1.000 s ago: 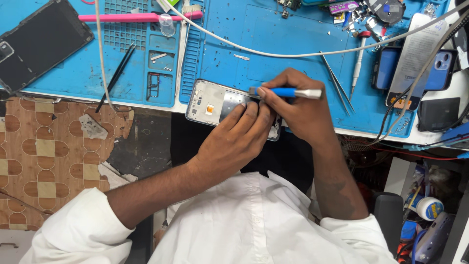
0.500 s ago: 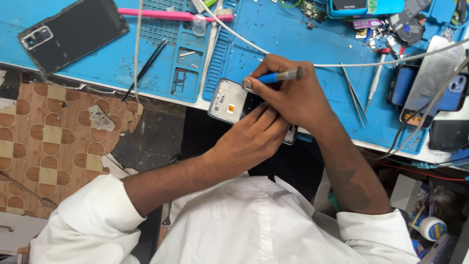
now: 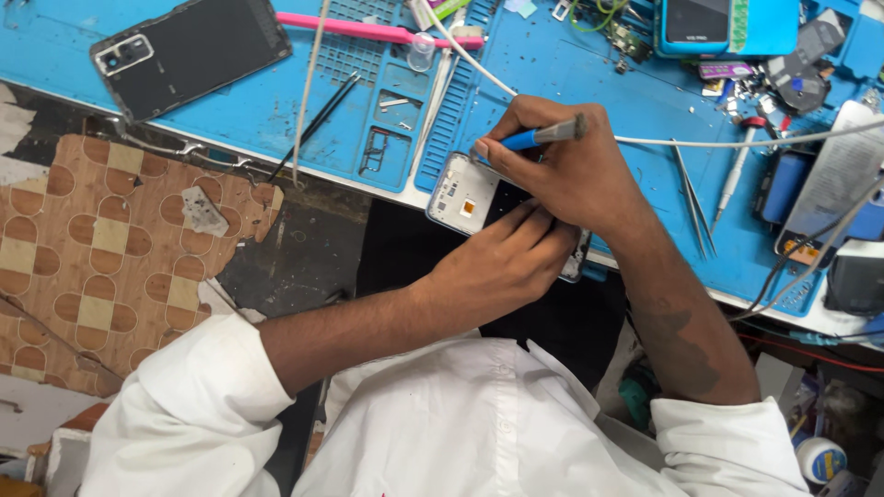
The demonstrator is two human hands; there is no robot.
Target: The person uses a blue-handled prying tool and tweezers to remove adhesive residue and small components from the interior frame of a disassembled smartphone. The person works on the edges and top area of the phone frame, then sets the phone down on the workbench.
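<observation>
Left hand (image 3: 502, 262) clamps the opened phone (image 3: 465, 198) at the mat's (image 3: 571, 83) near edge; right hand (image 3: 562, 161) grips a blue screwdriver (image 3: 534, 138) over it.

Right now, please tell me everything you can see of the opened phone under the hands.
The opened phone lies flat and tilted at the front edge of the blue work mat, its back cover off. The exposed inside is whitish-silver with a small orange part. The left hand covers and steadies its lower end; the right hand holds a blue-handled tool with its tip at the upper edge. Most of the phone is hidden.
</observation>
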